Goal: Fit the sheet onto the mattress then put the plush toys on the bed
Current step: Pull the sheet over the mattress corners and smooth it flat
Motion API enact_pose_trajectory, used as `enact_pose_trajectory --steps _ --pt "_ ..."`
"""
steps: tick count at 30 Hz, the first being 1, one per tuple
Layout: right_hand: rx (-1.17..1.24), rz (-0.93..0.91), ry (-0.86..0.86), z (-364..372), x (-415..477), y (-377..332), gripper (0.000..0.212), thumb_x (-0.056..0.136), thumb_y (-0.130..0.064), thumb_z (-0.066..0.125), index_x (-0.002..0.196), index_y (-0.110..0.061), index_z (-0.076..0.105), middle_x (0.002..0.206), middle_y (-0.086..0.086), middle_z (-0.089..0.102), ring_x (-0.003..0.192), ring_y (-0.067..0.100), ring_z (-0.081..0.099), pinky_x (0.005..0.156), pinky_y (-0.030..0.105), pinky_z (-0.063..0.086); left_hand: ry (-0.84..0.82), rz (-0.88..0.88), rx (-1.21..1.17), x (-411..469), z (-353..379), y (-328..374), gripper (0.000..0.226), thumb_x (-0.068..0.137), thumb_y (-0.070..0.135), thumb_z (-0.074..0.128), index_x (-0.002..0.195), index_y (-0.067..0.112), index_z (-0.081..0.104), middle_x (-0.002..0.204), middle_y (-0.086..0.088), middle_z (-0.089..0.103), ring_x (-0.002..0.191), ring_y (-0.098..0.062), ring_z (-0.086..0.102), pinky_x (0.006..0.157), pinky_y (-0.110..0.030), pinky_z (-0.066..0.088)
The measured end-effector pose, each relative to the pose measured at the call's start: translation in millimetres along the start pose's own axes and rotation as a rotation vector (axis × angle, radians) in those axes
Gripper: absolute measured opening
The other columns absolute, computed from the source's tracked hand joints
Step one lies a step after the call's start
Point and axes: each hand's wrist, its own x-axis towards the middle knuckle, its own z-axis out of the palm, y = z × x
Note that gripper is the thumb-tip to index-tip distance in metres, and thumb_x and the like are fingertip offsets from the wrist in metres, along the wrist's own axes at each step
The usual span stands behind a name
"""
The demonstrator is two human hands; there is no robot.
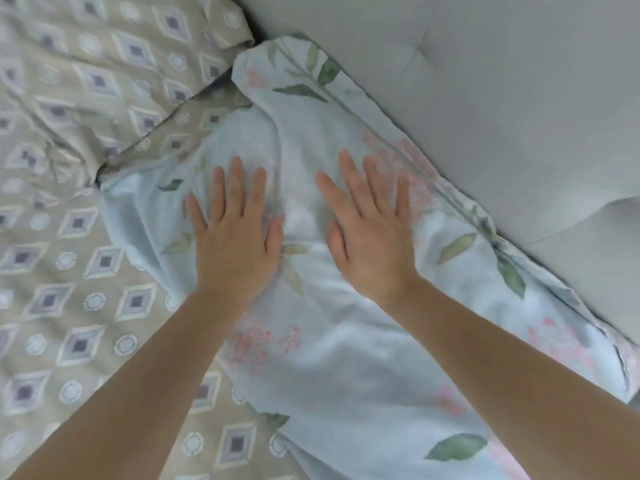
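Observation:
A pale blue sheet (346, 358) printed with green leaves and pink flowers lies rumpled along the padded headboard, running from the upper middle to the lower right. My left hand (235, 237) lies flat on it with fingers straight and spread. My right hand (370, 230) presses flat on the sheet beside it, fingers straight, close to the sheet's folded edge by the headboard. Under and left of the sheet is beige bedding (69, 271) with a diamond and circle pattern. No plush toys are in view.
A grey padded headboard (485, 98) fills the upper right. A pillow (104, 57) in the same beige diamond pattern lies at the upper left, its corner meeting the sheet's top end.

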Motion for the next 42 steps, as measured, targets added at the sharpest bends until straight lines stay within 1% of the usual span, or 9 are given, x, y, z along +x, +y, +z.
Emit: enact_pose_trajectory --steps 9,12,15,18,20,24,33,36,42 --pt "-0.138 -0.014 -0.118 -3 73 -20 0.056 0.101 -0.041 0.018 0.155 -0.033 0.005 0.164 0.002 -0.003 0.150 0.030 0.002 0.114 0.066 0.004 0.012 -0.145 -0.042 15 -7 -18 0.063 0.095 0.045 0.017 0.154 0.027 0.006 0.163 -0.005 0.004 0.149 -0.025 0.005 0.118 -0.056 0.005" --pt "-0.088 -0.044 -0.022 -7 88 -25 0.056 0.100 -0.038 0.023 0.154 -0.030 0.013 0.163 0.002 0.004 0.150 0.030 0.007 0.116 0.063 0.002 -0.023 -0.258 -0.068 17 -2 -25 0.066 0.095 0.049 0.015 0.154 0.024 0.001 0.163 -0.006 -0.001 0.149 -0.025 -0.001 0.117 -0.060 0.002" --pt "-0.160 -0.010 -0.142 -1 104 -19 0.055 0.102 -0.042 0.016 0.154 -0.032 0.004 0.164 0.002 -0.002 0.150 0.030 0.001 0.113 0.067 0.005 0.064 -0.185 -0.089 18 -4 -20 0.064 0.094 0.043 0.020 0.154 0.024 0.011 0.162 -0.006 0.007 0.149 -0.027 0.005 0.117 -0.057 0.001" --pt "-0.111 -0.052 -0.066 -3 112 -27 0.055 0.100 -0.039 0.021 0.154 -0.030 0.014 0.163 0.004 0.008 0.150 0.030 0.009 0.115 0.064 0.008 -0.013 -0.296 -0.119 19 3 -23 0.067 0.092 0.049 0.013 0.154 0.026 0.008 0.162 -0.005 0.006 0.149 -0.027 0.006 0.115 -0.062 0.007" --pt "-0.167 -0.086 -0.148 -1 117 -23 0.055 0.101 -0.040 0.018 0.154 -0.034 0.007 0.164 0.001 0.003 0.150 0.028 0.005 0.114 0.064 0.009 0.044 -0.297 -0.176 27 1 -20 0.064 0.094 0.045 0.021 0.154 0.023 0.013 0.162 -0.005 0.007 0.149 -0.027 0.004 0.116 -0.058 0.003" --pt "-0.100 -0.101 -0.036 -5 120 -30 0.056 0.099 -0.036 0.025 0.154 -0.032 0.016 0.163 0.001 0.009 0.149 0.029 0.012 0.115 0.063 0.010 0.001 -0.309 -0.152 29 4 -27 0.063 0.095 0.047 0.019 0.154 0.028 0.009 0.163 -0.003 0.005 0.149 -0.024 0.003 0.116 -0.060 0.002" --pt "-0.093 -0.076 -0.189 -1 58 -12 0.056 0.101 -0.040 0.017 0.155 -0.031 0.008 0.164 0.004 0.001 0.150 0.028 0.001 0.117 0.060 0.008 0.023 -0.311 -0.199 -11 5 -44 0.062 0.098 0.049 0.019 0.154 0.023 0.011 0.162 -0.006 0.004 0.149 -0.026 0.001 0.116 -0.058 0.004" --pt "-0.040 -0.219 -0.159 -7 13 -37 0.056 0.098 -0.038 0.022 0.153 -0.028 0.022 0.162 0.007 0.014 0.149 0.032 0.012 0.116 0.061 0.013 0.015 -0.296 -0.180 -68 3 -45 0.064 0.096 0.051 0.017 0.154 0.025 0.008 0.162 -0.005 0.003 0.149 -0.025 0.000 0.115 -0.058 0.002" --pt "-0.028 -0.505 -0.273 3 -95 -87 0.054 0.088 -0.032 0.042 0.143 -0.026 0.044 0.157 0.010 0.030 0.144 0.038 0.026 0.110 0.066 0.022 -0.171 -0.458 -0.040 -209 20 -60 0.069 0.092 0.049 0.019 0.154 0.017 0.015 0.161 -0.011 0.010 0.148 -0.032 0.011 0.111 -0.065 0.017"
